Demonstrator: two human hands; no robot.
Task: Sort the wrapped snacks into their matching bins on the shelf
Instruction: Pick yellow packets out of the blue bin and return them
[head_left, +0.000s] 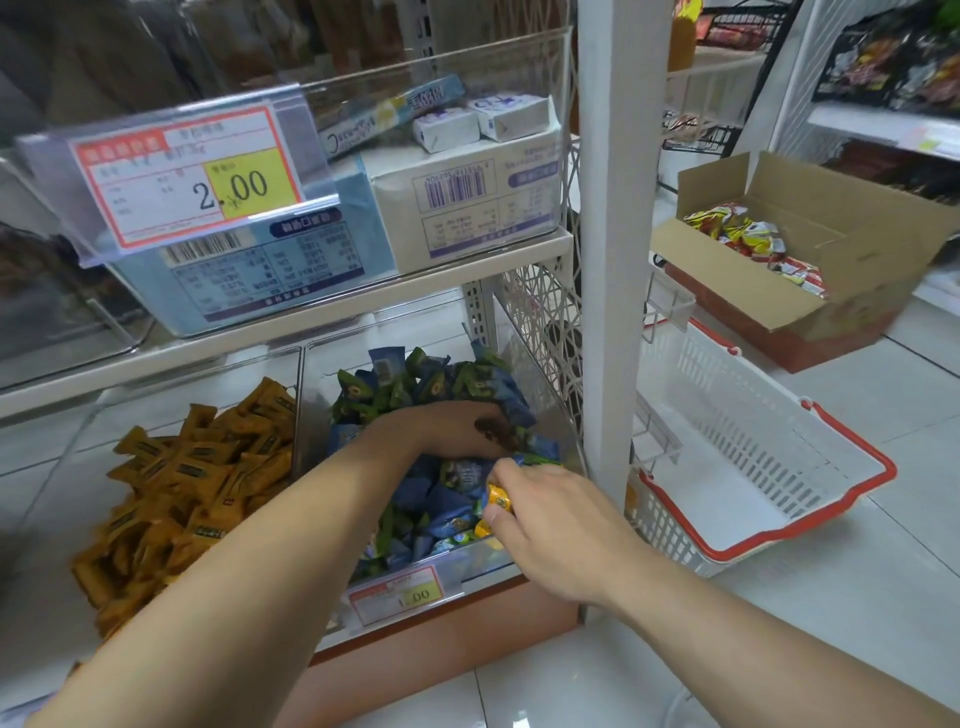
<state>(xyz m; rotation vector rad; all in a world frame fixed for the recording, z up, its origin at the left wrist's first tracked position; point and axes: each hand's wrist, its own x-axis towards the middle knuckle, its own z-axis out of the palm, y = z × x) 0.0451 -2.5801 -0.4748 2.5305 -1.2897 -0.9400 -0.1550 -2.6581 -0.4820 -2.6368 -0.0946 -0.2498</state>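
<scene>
Lower centre, my right hand pinches a yellow snack. My left hand reaches into the bin; I cannot tell its grip.

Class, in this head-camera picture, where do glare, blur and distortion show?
Head view: glare whitens the upper clear bin; price label soft; far shelves blurred; lens skews the white post; left hand blotchy; right hand's yellow snack sharper.

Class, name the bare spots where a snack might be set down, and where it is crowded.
Free: floor of the red-rimmed white plastic basket; rear of the clear plastic bin holding orange wrapped bars. Crowded: the neighbouring clear bin, heaped with blue and green wrapped snacks.
</scene>
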